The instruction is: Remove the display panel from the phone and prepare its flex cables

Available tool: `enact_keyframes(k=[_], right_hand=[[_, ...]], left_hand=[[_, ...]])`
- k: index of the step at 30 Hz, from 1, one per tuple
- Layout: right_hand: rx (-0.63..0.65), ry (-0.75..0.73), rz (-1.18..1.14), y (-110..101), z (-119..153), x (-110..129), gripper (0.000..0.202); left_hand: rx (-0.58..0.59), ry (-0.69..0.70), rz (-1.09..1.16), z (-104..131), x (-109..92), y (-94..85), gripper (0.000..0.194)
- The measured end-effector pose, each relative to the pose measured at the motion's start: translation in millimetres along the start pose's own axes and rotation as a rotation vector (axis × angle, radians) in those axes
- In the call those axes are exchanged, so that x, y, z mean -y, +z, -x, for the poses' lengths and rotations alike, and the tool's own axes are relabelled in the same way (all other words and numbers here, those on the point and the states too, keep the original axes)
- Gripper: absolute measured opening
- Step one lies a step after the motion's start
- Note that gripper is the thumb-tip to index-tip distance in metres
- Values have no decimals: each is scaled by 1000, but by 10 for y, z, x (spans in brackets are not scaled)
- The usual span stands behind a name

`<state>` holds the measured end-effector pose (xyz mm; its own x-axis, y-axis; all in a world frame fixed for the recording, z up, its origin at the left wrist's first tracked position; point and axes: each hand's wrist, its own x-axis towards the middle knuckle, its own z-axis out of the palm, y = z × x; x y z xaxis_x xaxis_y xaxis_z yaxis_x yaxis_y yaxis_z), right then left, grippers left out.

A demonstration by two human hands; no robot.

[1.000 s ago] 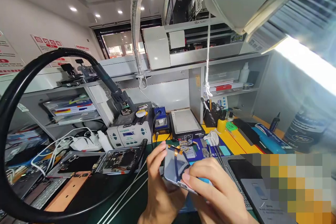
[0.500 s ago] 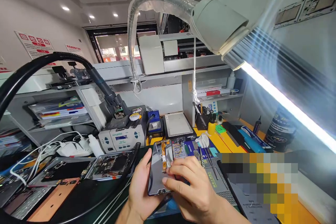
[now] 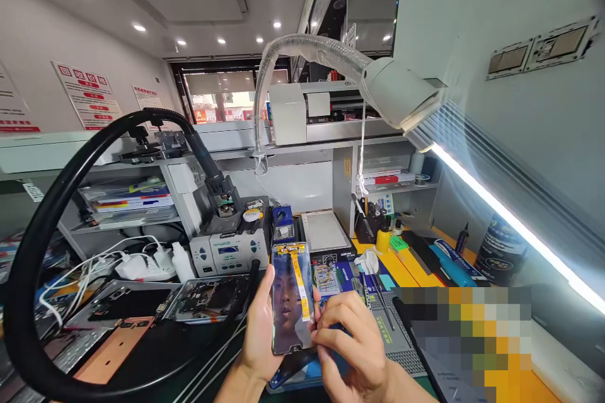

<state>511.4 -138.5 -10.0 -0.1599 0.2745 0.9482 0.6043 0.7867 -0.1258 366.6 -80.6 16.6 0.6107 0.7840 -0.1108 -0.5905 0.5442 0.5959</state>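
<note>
My left hand [image 3: 259, 327] holds a phone screen panel [image 3: 286, 334] upright, thumb along its left edge. The panel's glossy back faces me and mirrors a person. An orange ribbon cable [image 3: 299, 280] runs down it from the top edge. My right hand [image 3: 352, 337] is at the panel's lower right edge, fingers curled and fingertips drawn together. Whatever those fingertips may pinch is too small or hidden to make out. Below the hands lies a blue-edged object [image 3: 278, 381], partly covered.
A hot-air station [image 3: 229, 255] stands behind, its black hose looping across the left. Opened devices [image 3: 208, 299] lie at left. Tweezers [image 3: 384, 302] rest on a grey mat [image 3: 401, 334] at right. A bright lamp [image 3: 501, 214] hangs over the right side.
The panel has tilted to face me more squarely, and its reflection now shows. My right fingers have moved off the ribbon cable to the panel's right edge. The camera view has tilted up.
</note>
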Motion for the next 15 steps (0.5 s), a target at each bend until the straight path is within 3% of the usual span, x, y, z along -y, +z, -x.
enact_keyframes(k=[4, 8, 12, 15], right_hand=[[-44, 55, 48, 45, 36, -66, 15], [-7, 94, 154, 93, 102, -181, 13], [142, 178, 336, 27, 167, -196, 35], [306, 357, 498, -236, 136, -230, 30]], left_hand=[[-14, 22, -19, 3, -45, -11, 49], [-27, 5, -41, 24, -78, -19, 46], [-6, 0, -79, 30, -75, -29, 40], [6, 18, -106, 14, -67, -36, 48]])
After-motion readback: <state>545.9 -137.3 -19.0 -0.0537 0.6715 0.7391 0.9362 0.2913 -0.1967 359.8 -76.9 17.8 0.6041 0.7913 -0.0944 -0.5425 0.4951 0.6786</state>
